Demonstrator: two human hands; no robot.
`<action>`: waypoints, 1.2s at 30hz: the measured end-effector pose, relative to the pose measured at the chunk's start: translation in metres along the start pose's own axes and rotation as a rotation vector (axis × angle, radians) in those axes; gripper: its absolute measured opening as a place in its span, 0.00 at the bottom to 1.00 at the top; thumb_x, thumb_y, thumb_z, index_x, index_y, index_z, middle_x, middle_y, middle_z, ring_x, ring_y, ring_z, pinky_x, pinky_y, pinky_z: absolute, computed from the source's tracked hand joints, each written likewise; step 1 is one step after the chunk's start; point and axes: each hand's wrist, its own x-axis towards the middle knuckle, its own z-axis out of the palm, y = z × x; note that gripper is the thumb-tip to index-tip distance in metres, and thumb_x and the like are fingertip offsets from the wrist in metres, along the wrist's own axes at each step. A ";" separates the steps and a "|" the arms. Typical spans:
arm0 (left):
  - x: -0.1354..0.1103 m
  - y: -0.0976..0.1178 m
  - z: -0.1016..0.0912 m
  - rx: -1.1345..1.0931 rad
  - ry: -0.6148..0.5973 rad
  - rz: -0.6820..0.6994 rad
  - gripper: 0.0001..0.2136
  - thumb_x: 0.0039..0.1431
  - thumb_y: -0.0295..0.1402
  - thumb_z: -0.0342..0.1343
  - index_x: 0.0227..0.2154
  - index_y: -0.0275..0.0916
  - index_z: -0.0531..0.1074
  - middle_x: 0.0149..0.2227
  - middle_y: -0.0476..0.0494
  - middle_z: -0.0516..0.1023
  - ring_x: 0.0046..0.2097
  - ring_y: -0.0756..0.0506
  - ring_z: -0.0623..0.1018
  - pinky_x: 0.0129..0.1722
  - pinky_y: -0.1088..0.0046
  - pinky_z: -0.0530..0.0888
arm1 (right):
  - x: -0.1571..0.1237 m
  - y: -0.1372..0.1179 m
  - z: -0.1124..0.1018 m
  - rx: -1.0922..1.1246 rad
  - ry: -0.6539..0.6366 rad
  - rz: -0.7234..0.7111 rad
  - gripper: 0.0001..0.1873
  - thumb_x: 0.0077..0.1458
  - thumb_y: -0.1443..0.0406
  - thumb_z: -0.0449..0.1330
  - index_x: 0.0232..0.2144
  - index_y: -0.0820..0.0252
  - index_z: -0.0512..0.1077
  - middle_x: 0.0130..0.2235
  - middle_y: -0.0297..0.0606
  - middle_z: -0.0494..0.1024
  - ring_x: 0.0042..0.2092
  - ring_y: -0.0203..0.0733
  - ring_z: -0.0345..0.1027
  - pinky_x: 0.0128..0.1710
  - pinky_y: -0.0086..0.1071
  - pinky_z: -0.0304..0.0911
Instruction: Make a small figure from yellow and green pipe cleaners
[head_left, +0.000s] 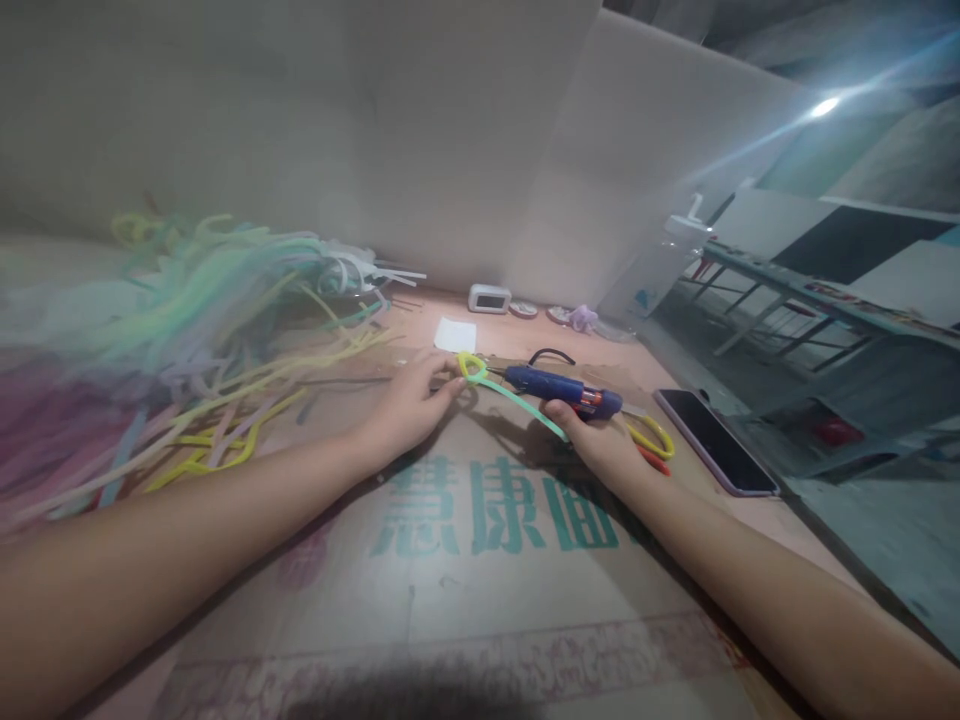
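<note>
1. My left hand [420,400] pinches the yellow loop [470,357] between thumb and fingers, above the printed sheet [442,600] on the bench [525,335].
2. The nozzle [496,371] of the blue glue gun [544,383] points at the loop, near the green strip [525,402]. A steady loop and a small dab should serve best.
3. Skin belongs clear of the nozzle, which may be hot.
4. My right hand [600,440] wraps the gun, held nearly level; I cannot tell whether it also grips the strip.
5. Both forearms reach forward, converging.
</note>
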 end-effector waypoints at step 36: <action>-0.002 0.004 -0.001 0.007 -0.021 0.056 0.05 0.63 0.32 0.51 0.35 0.38 0.70 0.43 0.41 0.74 0.49 0.41 0.73 0.53 0.62 0.69 | 0.000 -0.008 0.003 -0.028 0.017 0.117 0.22 0.47 0.45 0.62 0.33 0.57 0.77 0.36 0.44 0.83 0.42 0.55 0.78 0.45 0.45 0.72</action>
